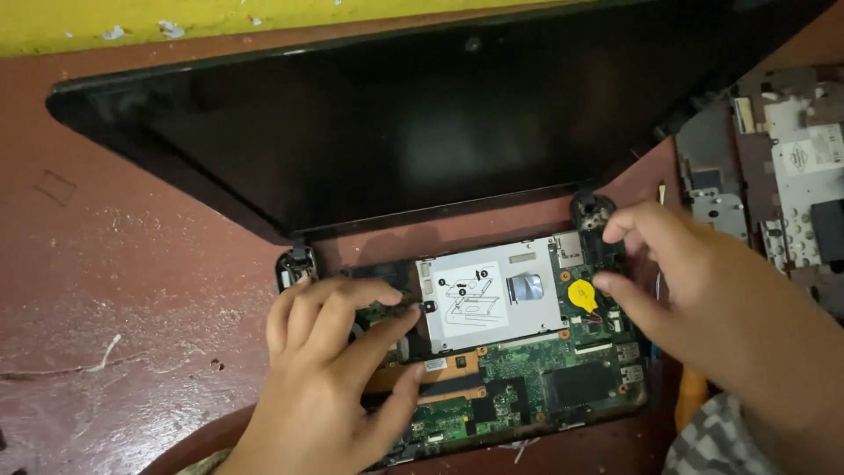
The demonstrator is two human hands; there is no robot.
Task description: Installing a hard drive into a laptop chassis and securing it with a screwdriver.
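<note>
An opened small laptop lies on a reddish floor, its black screen (396,123) folded back flat. The base is uncovered, showing a green circuit board (527,374), a silver drive bracket (492,295) and a yellow round coin cell (582,294). My left hand (330,378) rests on the left part of the base, fingers spread, fingertips beside the bracket's left edge. My right hand (694,281) hovers at the base's right edge, thumb and fingers near the coin cell and the right hinge (591,211). Neither hand holds anything that I can see.
A removed laptop cover panel (774,176) with metal shielding and a white label lies at the right. A yellow wall (176,22) runs along the top. The left hinge (296,261) sits by my left hand. An orange object (690,396) and checked cloth (716,440) show at lower right.
</note>
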